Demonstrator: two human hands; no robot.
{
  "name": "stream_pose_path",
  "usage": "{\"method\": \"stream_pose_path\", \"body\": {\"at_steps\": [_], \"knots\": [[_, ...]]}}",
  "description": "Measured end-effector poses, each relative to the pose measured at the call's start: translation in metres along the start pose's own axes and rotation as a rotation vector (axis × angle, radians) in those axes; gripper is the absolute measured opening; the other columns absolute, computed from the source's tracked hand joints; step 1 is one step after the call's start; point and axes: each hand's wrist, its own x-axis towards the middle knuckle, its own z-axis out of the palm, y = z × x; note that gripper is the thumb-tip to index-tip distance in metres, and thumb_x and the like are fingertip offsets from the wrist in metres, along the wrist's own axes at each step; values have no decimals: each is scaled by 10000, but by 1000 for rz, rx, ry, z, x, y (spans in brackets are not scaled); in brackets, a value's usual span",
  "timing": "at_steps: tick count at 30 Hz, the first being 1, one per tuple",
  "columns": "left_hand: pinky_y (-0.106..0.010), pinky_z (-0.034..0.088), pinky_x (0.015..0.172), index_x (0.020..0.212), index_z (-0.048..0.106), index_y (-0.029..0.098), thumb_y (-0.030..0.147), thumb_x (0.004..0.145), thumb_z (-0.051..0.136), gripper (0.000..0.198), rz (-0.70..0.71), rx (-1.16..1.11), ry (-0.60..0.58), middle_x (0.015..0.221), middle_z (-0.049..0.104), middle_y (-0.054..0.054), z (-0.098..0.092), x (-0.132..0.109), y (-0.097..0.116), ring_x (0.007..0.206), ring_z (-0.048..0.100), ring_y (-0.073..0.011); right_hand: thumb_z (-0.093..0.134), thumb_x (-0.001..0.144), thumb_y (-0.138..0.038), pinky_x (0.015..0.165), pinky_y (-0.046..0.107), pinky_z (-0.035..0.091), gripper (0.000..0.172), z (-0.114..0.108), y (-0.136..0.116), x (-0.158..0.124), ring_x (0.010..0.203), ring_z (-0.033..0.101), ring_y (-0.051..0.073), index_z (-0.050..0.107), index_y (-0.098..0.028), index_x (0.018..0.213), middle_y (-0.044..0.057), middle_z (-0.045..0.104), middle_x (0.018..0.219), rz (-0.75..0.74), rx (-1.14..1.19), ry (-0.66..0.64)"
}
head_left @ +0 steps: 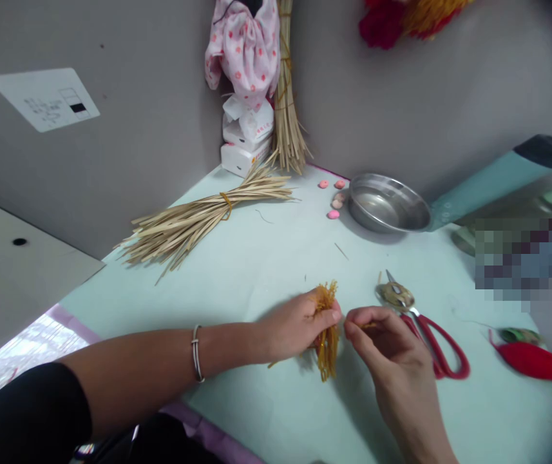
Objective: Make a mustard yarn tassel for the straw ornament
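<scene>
My left hand (299,325) is closed round a small bundle of golden-yellow yarn (328,361). Frayed ends stick up above the fist, and strands hang down below it. Close by on the right, my right hand (391,361) has thumb and forefinger pinched together. A bit of yellow yarn (368,327) shows at its fingers, though most of it is hidden. Red-handled scissors (449,341) lie partly behind the right hand, with a small mottled object (396,294) over their pivot.
A tied straw bundle (198,219) lies at back left; another (288,109) stands against the wall beside tissue packs (244,154). A steel bowl (386,203), pink pieces (333,214) and a teal bottle (488,180) sit at the back. A red tassel (527,361) lies right.
</scene>
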Motion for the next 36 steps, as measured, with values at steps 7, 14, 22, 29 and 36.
{"method": "stream_pose_path", "body": {"at_steps": [7, 14, 22, 29, 36], "knots": [[-207, 376, 593, 851, 511, 186, 441, 901, 445, 268, -20, 3, 30, 706, 502, 21, 0, 0, 2, 625, 455, -92, 706, 802, -317, 686, 231, 438, 190, -2, 7, 6, 797, 535, 157, 621, -258, 962, 9, 611, 850, 140, 136, -89], [-214, 382, 598, 835, 493, 185, 409, 903, 440, 240, -15, -20, 55, 704, 496, 24, 0, 0, 3, 617, 456, -92, 724, 767, -353, 648, 247, 395, 167, 0, 4, 7, 681, 481, 145, 656, -212, 825, -2, 565, 703, 234, 202, -115], [-224, 388, 630, 843, 512, 190, 415, 912, 430, 249, 17, 82, 39, 727, 518, 14, 1, -1, 2, 652, 471, -104, 724, 782, -394, 615, 237, 361, 213, -3, 2, 7, 648, 443, 124, 646, -198, 758, -13, 533, 659, 235, 175, -154], [-219, 395, 642, 850, 508, 186, 390, 919, 425, 230, 34, 57, 62, 741, 514, 17, 0, 0, -1, 667, 474, -99, 763, 758, -325, 645, 227, 394, 156, -6, 6, 9, 680, 482, 116, 680, -216, 833, -14, 581, 726, 236, 210, -150], [-233, 397, 653, 868, 512, 182, 388, 919, 422, 231, 33, 125, 54, 754, 517, 16, -1, -1, 2, 675, 469, -104, 760, 758, -289, 585, 198, 368, 154, -9, 5, 11, 618, 422, 87, 704, -177, 847, -11, 536, 675, 366, 302, -181]]}}
